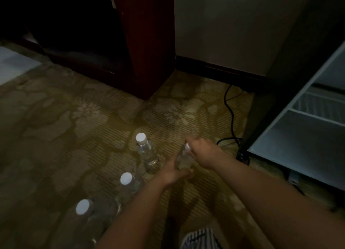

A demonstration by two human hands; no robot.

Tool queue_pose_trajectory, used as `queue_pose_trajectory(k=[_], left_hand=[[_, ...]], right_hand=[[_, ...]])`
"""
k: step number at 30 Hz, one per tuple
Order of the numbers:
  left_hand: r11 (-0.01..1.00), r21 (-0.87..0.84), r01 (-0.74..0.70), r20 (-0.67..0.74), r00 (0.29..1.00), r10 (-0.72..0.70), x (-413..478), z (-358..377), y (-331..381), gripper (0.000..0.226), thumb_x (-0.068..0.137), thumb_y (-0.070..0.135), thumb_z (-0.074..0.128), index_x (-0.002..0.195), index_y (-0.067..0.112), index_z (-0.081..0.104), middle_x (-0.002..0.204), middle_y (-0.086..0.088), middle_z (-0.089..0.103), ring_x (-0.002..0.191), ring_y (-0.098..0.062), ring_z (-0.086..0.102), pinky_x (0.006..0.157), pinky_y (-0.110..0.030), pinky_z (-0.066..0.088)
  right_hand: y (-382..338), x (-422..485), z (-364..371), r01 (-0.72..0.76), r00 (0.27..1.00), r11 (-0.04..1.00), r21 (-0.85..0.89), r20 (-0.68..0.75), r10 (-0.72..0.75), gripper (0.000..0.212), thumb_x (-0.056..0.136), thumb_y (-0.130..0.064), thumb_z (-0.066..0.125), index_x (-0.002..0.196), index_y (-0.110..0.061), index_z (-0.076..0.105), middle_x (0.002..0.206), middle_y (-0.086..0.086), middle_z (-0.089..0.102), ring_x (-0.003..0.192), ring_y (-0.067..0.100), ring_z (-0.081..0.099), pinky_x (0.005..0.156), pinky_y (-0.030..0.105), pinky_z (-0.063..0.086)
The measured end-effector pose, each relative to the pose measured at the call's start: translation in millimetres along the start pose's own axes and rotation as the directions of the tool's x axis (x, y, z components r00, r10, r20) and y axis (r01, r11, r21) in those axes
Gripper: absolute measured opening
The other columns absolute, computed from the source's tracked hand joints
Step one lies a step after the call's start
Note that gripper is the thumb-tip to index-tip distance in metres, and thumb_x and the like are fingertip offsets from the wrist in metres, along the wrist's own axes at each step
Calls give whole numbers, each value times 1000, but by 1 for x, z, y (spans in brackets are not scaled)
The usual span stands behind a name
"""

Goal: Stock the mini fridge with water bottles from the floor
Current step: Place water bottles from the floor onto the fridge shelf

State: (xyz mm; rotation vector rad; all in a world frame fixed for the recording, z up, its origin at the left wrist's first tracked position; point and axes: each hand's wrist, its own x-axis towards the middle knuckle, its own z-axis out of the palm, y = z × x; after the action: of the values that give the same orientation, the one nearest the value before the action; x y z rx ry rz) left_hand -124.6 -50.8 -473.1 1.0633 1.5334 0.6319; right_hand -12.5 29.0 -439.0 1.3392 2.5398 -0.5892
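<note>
Fingers of the right hand are curling round the top end of the held bottle, covering most of its cap. Fingers of the left hand are curling under and round its base. Both hands are gripping the same bottle, and it is tilting, top toward the right hand. Motion blur; cannot tell if the base is touching the carpet or hanging just over it.

Three more bottles are standing upright on the carpet in a diagonal row left of the hands, all with white caps on. The far bottle is standing just beside the held bottle, apart from it. The middle bottle is sitting next to the left wrist, partly hidden by the forearm. The near bottle is standing at lower left, dim and blurred.

The fridge is standing open at the right edge, near the right hand, with a pale interior and a wire shelf showing. A black cable is trailing over the carpet between the hands and the fridge, running back to the baseboard. A dark red-brown cabinet is standing behind the bottles, well apart from them. A beige wall is showing right of it. Striped cloth is showing at the bottom edge between the forearms.
</note>
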Motion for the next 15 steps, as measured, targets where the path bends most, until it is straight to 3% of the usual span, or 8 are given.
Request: queue_pose_trajectory(k=[6,9,13,15], left_hand=[[997,72,34,120,992,-43,-26,7,32,61,86,13,65,140,20,37,122,4,47,111,-8,46,75,-11,46],[992,124,-6,213,977,-21,-39,9,63,52,88,13,62,135,18,43,116,-2,56,92,-4,54,57,-2,45],[987,156,-46,251,968,5,-53,11,108,56,84,17,67,133,24,44,122,-3,60,112,-17,57,91,-25,46],[977,191,-90,246,968,42,-60,16,128,57,82,19,69,133,24,43,115,2,59,113,-17,56,96,-30,44]], right_hand=[[14,-49,-24,6,1000,1000,23,-13,-6,31,96,-31,46,120,-11,44,117,15,60,104,32,57,73,34,40],[16,-74,-54,8,999,1000,-2,-45,-8,32,95,-36,48,117,-12,47,114,12,61,100,28,58,76,36,42],[14,-108,-100,17,990,1000,-21,-140,-20,34,92,-41,51,114,-14,50,104,5,59,92,21,55,70,31,39],[14,-126,-124,24,981,1000,-6,-190,-25,34,90,-42,53,111,-15,52,95,1,54,87,19,52,67,29,36]])
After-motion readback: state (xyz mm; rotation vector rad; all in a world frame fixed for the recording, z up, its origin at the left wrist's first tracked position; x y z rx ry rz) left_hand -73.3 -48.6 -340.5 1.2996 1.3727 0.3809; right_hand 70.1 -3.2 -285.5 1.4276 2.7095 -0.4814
